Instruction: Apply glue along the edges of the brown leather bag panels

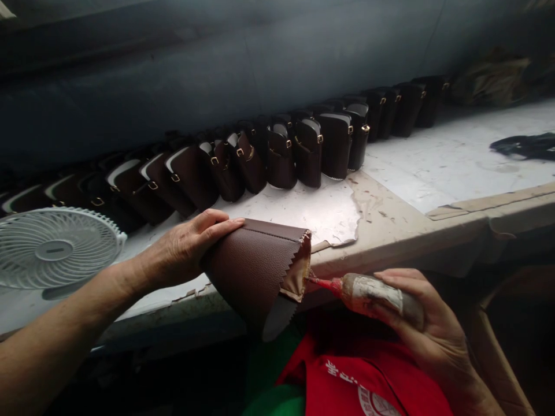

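My left hand (pixel 197 240) grips a brown leather boot shaft (pixel 255 260) by its far end, with the fingers over the top and the thumb side hidden. The shaft lies tilted in the air, its zigzag-cut open edge turned to the right, and a tan lining (pixel 297 271) shows inside. In my right hand (pixel 427 323) is a squeeze glue bottle (pixel 375 294) wrapped in white, held sideways. Its red nozzle (pixel 327 284) points left, and the thin tip is at the lining's edge; whether it touches, I cannot tell.
Rows of dark boot shafts (pixel 307 153) with gold buckles stand along the white-covered bench (pixel 433 167). At the left is a round white fan (pixel 54 248). A black object (pixel 524 145) lies at the far right. Below me is a red apron (pixel 347 370).
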Available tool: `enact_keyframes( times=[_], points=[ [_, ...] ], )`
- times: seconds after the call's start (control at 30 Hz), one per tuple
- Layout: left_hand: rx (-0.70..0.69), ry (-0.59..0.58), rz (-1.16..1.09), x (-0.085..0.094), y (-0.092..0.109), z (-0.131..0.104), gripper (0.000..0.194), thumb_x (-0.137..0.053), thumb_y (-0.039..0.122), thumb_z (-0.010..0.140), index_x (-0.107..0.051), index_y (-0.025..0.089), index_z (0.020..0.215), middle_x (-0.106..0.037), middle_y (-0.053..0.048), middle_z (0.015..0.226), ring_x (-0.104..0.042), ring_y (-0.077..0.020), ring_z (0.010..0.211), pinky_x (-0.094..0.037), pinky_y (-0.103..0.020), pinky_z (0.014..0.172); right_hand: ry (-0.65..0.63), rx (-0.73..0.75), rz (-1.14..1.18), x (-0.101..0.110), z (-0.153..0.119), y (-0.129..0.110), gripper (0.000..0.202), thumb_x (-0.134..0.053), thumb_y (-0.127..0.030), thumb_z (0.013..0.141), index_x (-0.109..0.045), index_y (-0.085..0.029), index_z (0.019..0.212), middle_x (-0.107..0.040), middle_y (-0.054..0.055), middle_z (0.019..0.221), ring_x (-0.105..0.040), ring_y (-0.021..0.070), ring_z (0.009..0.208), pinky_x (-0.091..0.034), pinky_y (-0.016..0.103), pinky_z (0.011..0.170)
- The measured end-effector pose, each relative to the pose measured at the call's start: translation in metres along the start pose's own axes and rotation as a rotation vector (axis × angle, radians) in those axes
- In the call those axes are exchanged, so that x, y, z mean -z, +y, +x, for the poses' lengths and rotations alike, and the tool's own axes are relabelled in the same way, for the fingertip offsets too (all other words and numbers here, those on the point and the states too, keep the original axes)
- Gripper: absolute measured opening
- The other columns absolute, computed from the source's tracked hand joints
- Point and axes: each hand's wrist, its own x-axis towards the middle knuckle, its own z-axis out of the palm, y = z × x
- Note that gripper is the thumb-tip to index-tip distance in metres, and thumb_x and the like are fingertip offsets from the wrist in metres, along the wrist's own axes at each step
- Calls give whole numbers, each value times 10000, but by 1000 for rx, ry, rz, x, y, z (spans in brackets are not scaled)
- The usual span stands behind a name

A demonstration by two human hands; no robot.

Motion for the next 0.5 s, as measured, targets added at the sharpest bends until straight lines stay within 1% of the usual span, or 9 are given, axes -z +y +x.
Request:
enact_keyframes(
  times=[0.07, 0.17, 0.33, 0.43, 0.5],
  points=[
    [-2, 6, 3, 1, 1, 0, 878, -533, 5, 842, -340, 360, 1622, -604, -108, 1397, -723, -277, 1140, -683, -382, 867, -24, 4, 4, -1, -3, -3, 329, -775, -190, 934, -688, -291, 1234, -662, 89, 1213, -682, 245, 1103, -594, 329, 905],
    [1, 17, 14, 1, 2, -1, 882, -534, 1, 837, -335, 354, 1620, -603, -112, 1392, -725, -283, 1136, -686, -392, 857, -93, 5, 54, -1, -7, -8, 311, -756, -206, 954, -689, -289, 1247, -662, 87, 1221, -689, 235, 1112, -604, 289, 878],
    [0, 29, 28, 2, 5, -4, 888, -526, -2, 857, -309, 371, 1633, -597, -109, 1392, -719, -278, 1144, -681, -390, 871, -38, -8, 4, -2, -12, -7, 359, -773, -180, 940, -673, -294, 1265, -657, 82, 1240, -668, 224, 1137, -575, 292, 945],
    [-4, 34, 42, 2, 8, -6, 877, -523, -5, 865, -317, 372, 1630, -605, -106, 1386, -717, -277, 1145, -677, -404, 898, -81, -43, 31, -3, -13, -7, 338, -770, -206, 944, -680, -297, 1256, -667, 90, 1236, -678, 246, 1141, -598, 314, 911],
    [-3, 38, 60, 1, 10, -7, 879, -523, -2, 868, -306, 373, 1633, -604, -110, 1384, -716, -283, 1149, -677, -417, 903, -80, -56, 58, -3, -14, -7, 326, -775, -222, 940, -687, -300, 1244, -679, 92, 1227, -685, 260, 1139, -609, 327, 894]
  ],
)
